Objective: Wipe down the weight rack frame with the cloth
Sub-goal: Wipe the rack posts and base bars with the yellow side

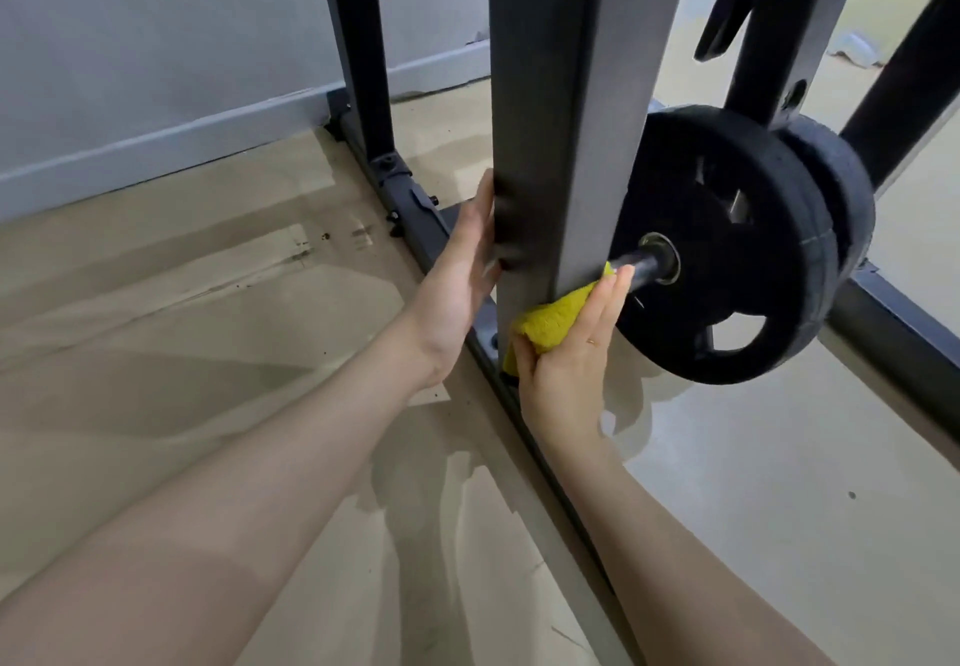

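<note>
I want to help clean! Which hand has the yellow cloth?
The right hand presses the yellow cloth against the post. The left hand only rests flat on it.

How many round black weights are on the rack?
2. The front weight plate sits on the metal peg beside the grey upright post; the second weight plate sits right behind it. More may be hidden behind them.

Yellow cloth (553, 322), dark grey frame (561, 94), black weight plates (727, 250).

Pale grey wall (156, 16) with skirting board (156, 146) above glossy beige floor (779, 483)
</note>
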`<act>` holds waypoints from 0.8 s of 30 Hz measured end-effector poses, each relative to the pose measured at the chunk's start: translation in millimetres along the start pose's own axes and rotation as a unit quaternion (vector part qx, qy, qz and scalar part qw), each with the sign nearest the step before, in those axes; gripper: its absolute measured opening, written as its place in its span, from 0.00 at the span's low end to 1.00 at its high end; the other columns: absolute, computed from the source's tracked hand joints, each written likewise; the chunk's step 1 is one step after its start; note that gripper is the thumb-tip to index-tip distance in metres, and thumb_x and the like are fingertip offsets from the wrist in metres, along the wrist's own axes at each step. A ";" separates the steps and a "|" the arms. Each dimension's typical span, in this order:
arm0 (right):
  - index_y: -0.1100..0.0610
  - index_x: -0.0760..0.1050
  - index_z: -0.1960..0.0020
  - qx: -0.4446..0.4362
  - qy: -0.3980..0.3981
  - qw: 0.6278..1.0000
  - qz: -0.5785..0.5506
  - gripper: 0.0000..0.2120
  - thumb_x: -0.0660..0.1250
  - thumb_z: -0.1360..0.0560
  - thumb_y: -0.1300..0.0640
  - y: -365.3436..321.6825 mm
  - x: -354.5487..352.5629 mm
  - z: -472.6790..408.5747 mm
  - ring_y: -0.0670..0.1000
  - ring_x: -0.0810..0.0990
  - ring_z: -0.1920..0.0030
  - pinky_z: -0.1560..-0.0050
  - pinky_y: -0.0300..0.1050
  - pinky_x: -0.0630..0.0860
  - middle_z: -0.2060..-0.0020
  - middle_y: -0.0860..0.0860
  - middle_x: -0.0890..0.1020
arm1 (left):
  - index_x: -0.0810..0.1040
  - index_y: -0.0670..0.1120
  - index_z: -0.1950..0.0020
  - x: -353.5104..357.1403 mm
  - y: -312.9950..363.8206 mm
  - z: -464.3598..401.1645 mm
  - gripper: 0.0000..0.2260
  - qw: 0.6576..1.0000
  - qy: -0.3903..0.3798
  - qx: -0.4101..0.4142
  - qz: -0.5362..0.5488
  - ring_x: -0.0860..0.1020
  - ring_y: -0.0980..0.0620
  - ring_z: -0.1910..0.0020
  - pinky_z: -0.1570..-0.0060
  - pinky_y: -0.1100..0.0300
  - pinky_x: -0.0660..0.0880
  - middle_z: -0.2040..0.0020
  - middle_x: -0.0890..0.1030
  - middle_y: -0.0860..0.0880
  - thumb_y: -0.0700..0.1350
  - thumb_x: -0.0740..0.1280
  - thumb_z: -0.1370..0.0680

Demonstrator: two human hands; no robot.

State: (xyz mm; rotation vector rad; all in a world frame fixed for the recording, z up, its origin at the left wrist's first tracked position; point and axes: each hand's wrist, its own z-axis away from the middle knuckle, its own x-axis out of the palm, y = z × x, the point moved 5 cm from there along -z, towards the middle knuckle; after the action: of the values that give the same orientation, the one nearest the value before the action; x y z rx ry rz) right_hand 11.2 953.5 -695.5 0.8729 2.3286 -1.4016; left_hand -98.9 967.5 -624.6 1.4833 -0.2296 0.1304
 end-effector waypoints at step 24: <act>0.56 0.42 0.24 0.068 0.021 0.988 -0.137 0.41 0.66 0.26 0.60 5.6 5.0 7.1 0.57 0.52 0.24 0.25 0.52 0.53 0.25 0.62 0.53 | 0.62 0.52 0.26 -16.7 -77.9 9.2 0.23 0.983 0.115 -0.115 0.087 0.64 0.58 0.30 0.30 0.60 0.58 0.28 0.67 0.54 0.57 0.43 0.18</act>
State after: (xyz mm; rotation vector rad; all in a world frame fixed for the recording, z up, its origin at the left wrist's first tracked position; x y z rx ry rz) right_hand 10.4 951.1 -705.5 0.6410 2.4835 -1.6814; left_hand -98.2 952.5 -703.4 1.2043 -0.1793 0.4013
